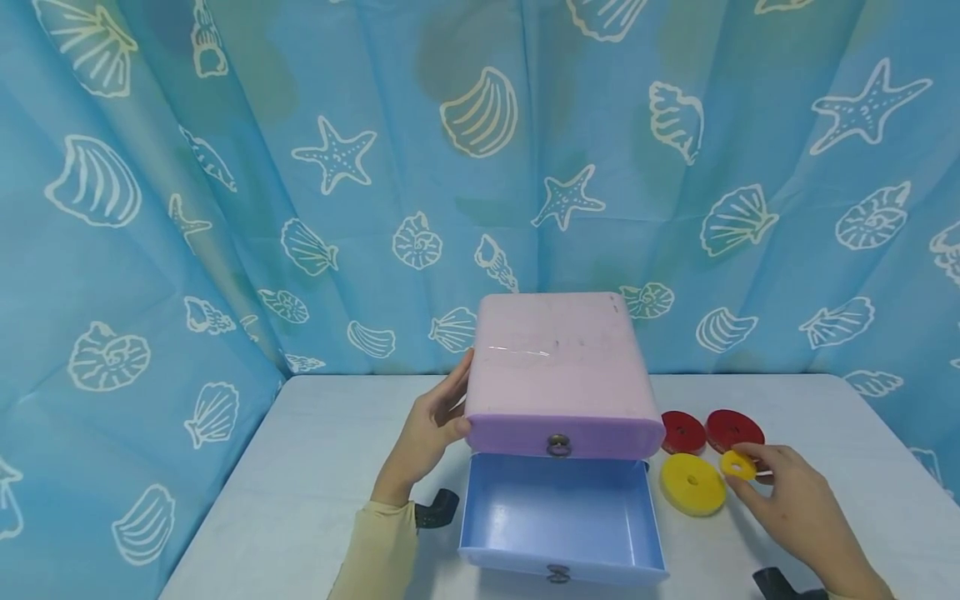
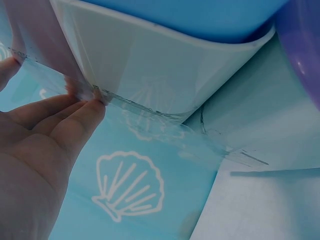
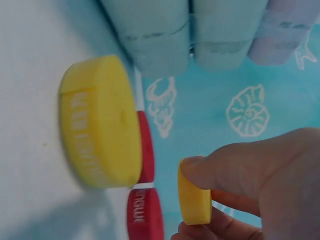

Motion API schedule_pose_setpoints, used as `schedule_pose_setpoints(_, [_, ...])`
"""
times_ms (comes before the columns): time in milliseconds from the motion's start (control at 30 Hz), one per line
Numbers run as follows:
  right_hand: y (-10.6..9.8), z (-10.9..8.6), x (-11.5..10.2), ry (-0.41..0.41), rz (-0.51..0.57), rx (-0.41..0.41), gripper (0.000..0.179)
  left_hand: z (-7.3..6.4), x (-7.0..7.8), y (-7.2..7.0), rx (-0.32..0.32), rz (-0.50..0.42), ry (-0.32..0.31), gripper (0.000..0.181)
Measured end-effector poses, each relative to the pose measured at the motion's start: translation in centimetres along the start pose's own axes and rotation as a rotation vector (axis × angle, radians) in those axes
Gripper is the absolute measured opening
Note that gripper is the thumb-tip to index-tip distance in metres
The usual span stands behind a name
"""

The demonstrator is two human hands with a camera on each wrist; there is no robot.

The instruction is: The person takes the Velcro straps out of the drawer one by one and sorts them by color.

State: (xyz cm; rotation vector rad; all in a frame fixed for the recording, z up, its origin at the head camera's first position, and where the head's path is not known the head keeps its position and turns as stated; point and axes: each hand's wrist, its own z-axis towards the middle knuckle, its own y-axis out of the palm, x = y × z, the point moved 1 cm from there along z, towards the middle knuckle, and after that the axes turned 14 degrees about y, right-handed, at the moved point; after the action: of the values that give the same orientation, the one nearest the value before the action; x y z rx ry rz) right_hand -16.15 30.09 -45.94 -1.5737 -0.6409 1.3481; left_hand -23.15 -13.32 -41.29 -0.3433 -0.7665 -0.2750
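Observation:
A small drawer cabinet (image 1: 562,358) with a pink top and a purple upper drawer front stands mid-table. Below that, a light-blue drawer (image 1: 555,508) is pulled out, with nothing inside it. My left hand (image 1: 422,437) rests against the cabinet's left side, fingers extended along it and thumb near the front corner. In the left wrist view, its fingertips touch the wall beside a strip of clear tape (image 2: 150,111). Between thumb and fingers, my right hand (image 1: 798,500) pinches a small yellow roll (image 3: 192,200), held above a larger yellow roll's (image 1: 692,485) right side.
Two red rolls (image 1: 735,429) lie behind the large yellow roll, right of the cabinet. A blue curtain (image 1: 375,208) with white shell and starfish prints hangs behind the white table (image 1: 315,450). The blue drawer juts out toward the front.

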Motion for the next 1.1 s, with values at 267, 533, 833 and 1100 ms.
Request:
schedule_pose_setpoints(267, [1.0,0.8,1.0,0.076,-0.031,-0.063,0.062,0.1,0.1,0.1,-0.005,-0.007,0.001,0.094])
schedule_pose_setpoints(533, [1.8,1.4,1.8,0.135,-0.029,-0.112,0.061,0.0,0.0,0.1,-0.007,-0.005,0.003,0.094])
schedule_pose_setpoints(833, [2.6,1.9,2.2,0.160,-0.044,-0.161,0.060,0.0,0.0,-0.1,-0.005,0.003,0.009,0.094])
schedule_pose_setpoints(1100, [3.0,2.2,2.5,0.175,-0.059,-0.182,0.062,0.0,0.1,0.0,-0.004,-0.008,0.008,0.095])
